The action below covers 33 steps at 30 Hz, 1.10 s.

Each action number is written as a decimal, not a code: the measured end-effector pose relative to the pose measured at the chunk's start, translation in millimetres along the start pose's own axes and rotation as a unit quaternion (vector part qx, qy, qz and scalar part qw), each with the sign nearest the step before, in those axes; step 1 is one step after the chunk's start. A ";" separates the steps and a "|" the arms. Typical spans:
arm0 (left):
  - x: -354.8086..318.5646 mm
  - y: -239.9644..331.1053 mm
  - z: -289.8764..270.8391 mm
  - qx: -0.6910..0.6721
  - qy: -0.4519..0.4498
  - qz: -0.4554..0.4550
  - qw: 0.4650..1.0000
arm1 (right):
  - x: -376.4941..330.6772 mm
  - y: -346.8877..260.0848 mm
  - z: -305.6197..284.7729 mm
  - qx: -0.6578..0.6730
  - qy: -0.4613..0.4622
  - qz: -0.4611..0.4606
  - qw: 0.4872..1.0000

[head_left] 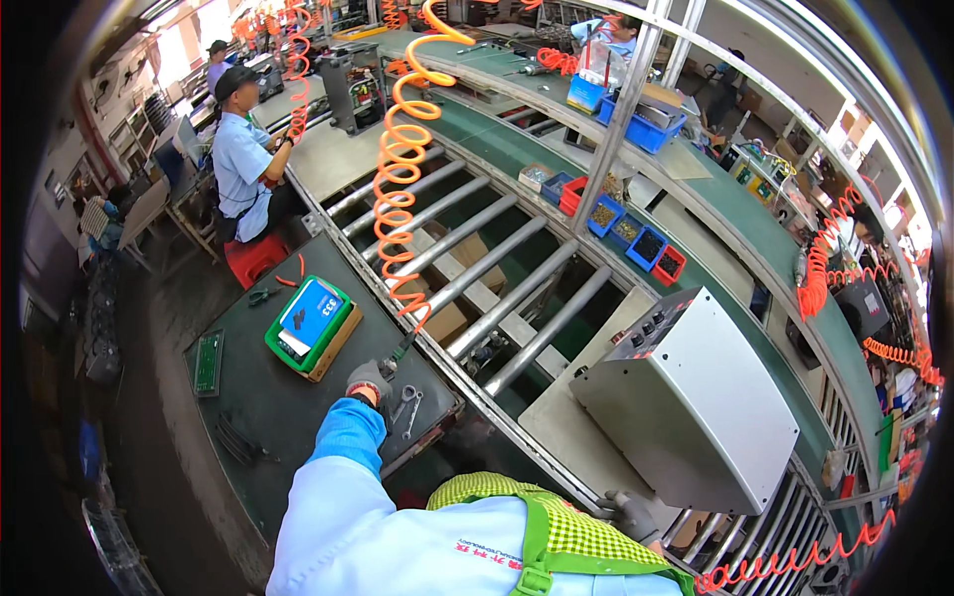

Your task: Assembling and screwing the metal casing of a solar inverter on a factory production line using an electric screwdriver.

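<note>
Touching, left hand: in the head view, the gloved left hand (pixel 368 378) is resting at the end of a dark air tool (pixel 400 351); its fingers are looking partly bent, but I cannot tell whether they are gripping.
Air tool: it is lying near the edge of the dark workbench (pixel 298 412), where the orange coiled hose (pixel 396 189) is hanging down to it.
Wrenches: two metal wrenches (pixel 413 410) are lying just right of that hand.
Green tray: the tray (pixel 333 338) is sitting beyond the hand, carrying a blue-and-white item (pixel 313 308).
Right hand: the gloved right hand (pixel 633 517) is resting beside the lower edge of the white metal cabinet (pixel 696 417); I cannot tell how far its fingers are opening or whether they are holding anything.
Cabinet: it is standing by the roller conveyor (pixel 514 300), its knobbed panel facing away from the wearer.
Co-worker: a person (pixel 241 159) is sitting on a red stool (pixel 256 260).
</note>
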<state>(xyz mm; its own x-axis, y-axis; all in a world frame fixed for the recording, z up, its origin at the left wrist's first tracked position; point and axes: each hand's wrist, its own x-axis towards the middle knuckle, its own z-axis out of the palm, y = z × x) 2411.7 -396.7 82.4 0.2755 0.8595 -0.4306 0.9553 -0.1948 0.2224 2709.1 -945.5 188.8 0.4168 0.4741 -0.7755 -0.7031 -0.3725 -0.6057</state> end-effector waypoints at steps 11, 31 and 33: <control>46.2 -10.0 22.9 0.047 -0.001 -0.072 0.996 | -0.7 16.3 45.6 -0.023 0.046 0.020 0.998; -167.8 397.8 -74.7 -0.267 0.010 0.694 0.669 | -63.8 90.2 26.7 0.178 0.205 -0.066 0.960; -177.8 429.2 -66.0 -0.275 0.029 0.693 0.666 | -78.3 108.1 8.9 0.213 0.228 -0.079 0.947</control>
<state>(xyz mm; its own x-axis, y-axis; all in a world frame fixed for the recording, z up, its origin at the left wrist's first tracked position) 2765.6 -602.0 312.1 0.8318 0.0545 0.5524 -0.4004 -0.6304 0.6650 2595.4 -1015.8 185.6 0.6740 0.0664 -0.7357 -0.7386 0.0760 -0.6698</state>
